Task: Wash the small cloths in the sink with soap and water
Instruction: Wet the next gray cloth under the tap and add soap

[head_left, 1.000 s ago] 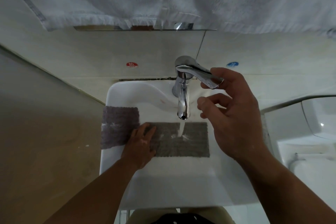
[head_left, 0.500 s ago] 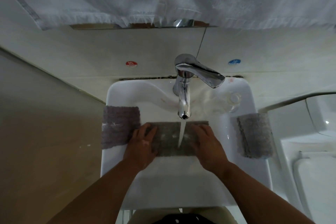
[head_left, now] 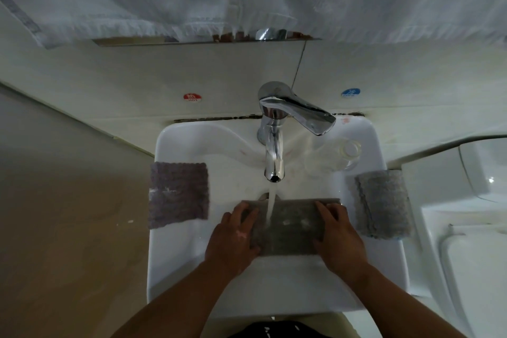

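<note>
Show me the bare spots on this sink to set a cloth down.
Bare: the back-left ledge between tap and left cloth; the basin front, nearer than the hands. Crowded: the middle, where left hand and right hand press the wet cloth; a clear glass back right; the right cloth on its rim.

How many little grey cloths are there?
3. The left cloth drapes over the sink's left rim, the middle cloth lies under the tap, pressed by the left hand and right hand, the right cloth drapes over the right rim. Others may be hidden.
</note>
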Available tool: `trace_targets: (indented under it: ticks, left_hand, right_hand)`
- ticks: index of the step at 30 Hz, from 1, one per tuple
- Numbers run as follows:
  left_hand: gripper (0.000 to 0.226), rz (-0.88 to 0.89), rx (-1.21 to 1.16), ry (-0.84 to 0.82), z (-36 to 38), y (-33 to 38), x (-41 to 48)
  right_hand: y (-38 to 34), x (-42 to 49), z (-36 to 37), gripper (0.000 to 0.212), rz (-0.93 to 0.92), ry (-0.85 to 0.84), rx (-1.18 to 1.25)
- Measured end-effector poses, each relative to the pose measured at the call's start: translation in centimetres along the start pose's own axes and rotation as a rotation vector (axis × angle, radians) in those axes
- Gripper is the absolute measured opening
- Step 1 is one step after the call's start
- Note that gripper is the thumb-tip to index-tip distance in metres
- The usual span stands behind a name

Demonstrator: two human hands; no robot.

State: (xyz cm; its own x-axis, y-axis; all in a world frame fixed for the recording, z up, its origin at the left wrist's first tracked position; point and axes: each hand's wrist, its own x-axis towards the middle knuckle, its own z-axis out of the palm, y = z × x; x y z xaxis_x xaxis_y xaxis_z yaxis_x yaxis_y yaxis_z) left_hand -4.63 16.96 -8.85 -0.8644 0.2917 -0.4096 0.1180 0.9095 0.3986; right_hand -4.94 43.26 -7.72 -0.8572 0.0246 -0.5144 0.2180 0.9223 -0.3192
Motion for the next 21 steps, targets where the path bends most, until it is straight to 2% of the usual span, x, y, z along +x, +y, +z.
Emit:
trace_targets:
  ticks: [9, 13, 21]
  left_hand:
    - [0.099, -0.060, 0.112, 0.018, -0.9, -1.7, 1.0]
    - [0.099, -0.140, 0.050, 0.045, -1.9, -3.5, 1.2]
    - [0.098, -0.303, -0.010, 0.033, -2.6, -4.3, 0.1]
  right_hand:
    - [-0.8, 1.1, 0.1, 0.089, 0.006, 0.027, 0.041]
    - [-3.0, 2.7, 0.6, 0.088, -0.064, 0.032, 0.063]
    - [-6.0, 3.0, 1.9, 0.091, -0.080, 0.005, 0.081]
